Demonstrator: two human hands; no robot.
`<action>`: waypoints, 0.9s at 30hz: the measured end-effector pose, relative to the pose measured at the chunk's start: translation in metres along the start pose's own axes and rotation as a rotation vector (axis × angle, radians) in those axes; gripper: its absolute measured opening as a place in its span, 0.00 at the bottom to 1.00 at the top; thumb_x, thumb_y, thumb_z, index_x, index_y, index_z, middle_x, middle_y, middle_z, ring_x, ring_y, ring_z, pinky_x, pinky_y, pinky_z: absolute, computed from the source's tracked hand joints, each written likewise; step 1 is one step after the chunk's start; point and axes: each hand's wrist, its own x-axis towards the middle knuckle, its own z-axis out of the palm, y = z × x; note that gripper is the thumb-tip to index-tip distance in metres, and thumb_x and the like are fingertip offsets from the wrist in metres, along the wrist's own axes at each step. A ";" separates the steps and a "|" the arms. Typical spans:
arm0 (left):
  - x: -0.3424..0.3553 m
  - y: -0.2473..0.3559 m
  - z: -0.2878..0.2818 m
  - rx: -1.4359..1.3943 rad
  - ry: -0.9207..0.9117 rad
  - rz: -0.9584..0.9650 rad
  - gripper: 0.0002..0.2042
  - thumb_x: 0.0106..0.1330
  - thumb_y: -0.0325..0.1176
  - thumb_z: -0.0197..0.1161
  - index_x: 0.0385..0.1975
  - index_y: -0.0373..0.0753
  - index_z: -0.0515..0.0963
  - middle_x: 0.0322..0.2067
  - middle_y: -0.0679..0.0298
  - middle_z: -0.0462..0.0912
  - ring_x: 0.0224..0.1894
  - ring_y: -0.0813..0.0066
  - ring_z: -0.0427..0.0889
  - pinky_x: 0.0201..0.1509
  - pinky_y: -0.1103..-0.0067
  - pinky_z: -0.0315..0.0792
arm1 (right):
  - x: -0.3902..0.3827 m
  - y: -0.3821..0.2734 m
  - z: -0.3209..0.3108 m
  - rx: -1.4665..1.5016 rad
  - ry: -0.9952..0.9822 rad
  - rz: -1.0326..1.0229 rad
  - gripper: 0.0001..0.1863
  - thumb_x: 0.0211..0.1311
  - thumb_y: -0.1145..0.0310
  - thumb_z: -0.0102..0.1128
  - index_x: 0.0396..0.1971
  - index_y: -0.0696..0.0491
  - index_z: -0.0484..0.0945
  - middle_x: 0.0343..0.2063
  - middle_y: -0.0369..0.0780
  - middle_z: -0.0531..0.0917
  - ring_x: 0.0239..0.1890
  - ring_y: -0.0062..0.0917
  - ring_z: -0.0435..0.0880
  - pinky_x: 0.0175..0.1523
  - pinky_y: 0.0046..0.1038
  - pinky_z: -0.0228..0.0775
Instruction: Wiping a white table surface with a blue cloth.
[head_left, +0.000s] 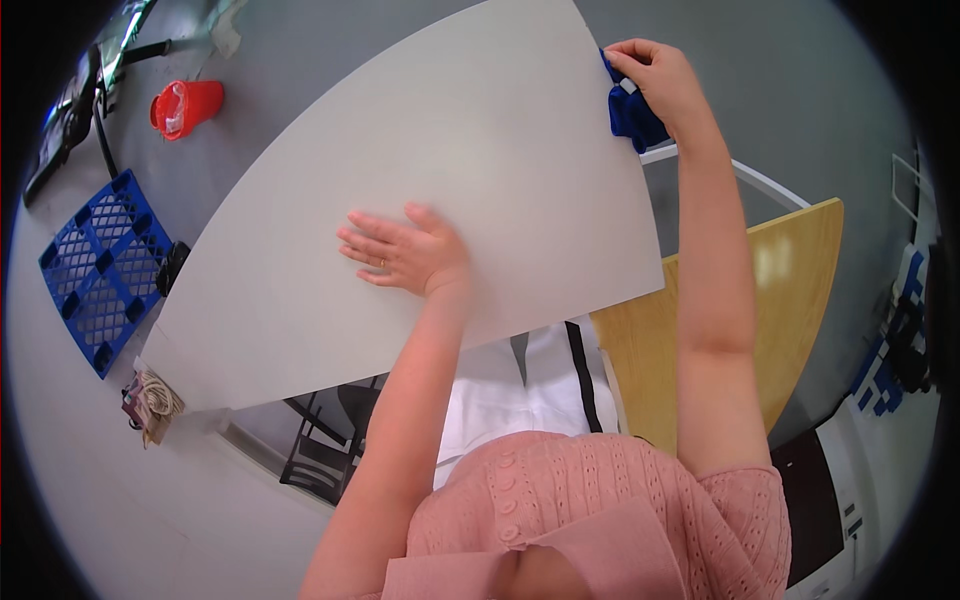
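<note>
A white tabletop with one curved side stretches out in front of me. My left hand rests over its middle, palm down, with the fingers spread and a ring on one of them. Nothing is held in that hand. At the tabletop's far right edge, my right hand pinches a dark blue cloth with a small white tag. The cloth hangs down beside the edge, and its part under the fingers is hidden.
A wood-coloured board with a curved edge stands at my right. Black chairs are below the tabletop's near edge. Farther left lie a red bucket, a blue plastic pallet and a coil of rope.
</note>
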 end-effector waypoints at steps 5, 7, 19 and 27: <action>0.000 0.000 0.001 0.000 0.016 -0.001 0.34 0.70 0.50 0.42 0.71 0.35 0.48 0.72 0.47 0.46 0.75 0.51 0.43 0.72 0.52 0.42 | -0.015 0.031 0.012 0.009 0.047 0.060 0.13 0.61 0.64 0.62 0.37 0.59 0.84 0.30 0.36 0.85 0.32 0.21 0.79 0.39 0.22 0.71; 0.001 0.000 -0.001 -0.023 0.009 -0.016 0.34 0.70 0.50 0.42 0.71 0.36 0.48 0.72 0.47 0.46 0.75 0.51 0.43 0.72 0.52 0.42 | -0.013 0.021 0.024 0.150 0.106 0.070 0.13 0.62 0.64 0.61 0.37 0.59 0.85 0.30 0.37 0.86 0.32 0.21 0.80 0.40 0.22 0.71; 0.000 0.003 0.000 -0.022 0.008 -0.012 0.34 0.70 0.50 0.44 0.71 0.36 0.48 0.72 0.48 0.46 0.75 0.51 0.43 0.72 0.51 0.43 | 0.039 -0.055 0.089 -0.744 0.596 -0.427 0.08 0.59 0.65 0.61 0.37 0.51 0.78 0.38 0.43 0.79 0.44 0.38 0.77 0.51 0.36 0.69; 0.001 -0.002 0.003 -0.005 0.011 -0.023 0.34 0.70 0.49 0.45 0.71 0.37 0.48 0.72 0.48 0.46 0.75 0.52 0.42 0.72 0.51 0.42 | -0.030 -0.016 0.112 -0.648 0.595 -0.773 0.04 0.56 0.68 0.60 0.28 0.51 0.76 0.28 0.36 0.76 0.34 0.32 0.76 0.36 0.34 0.68</action>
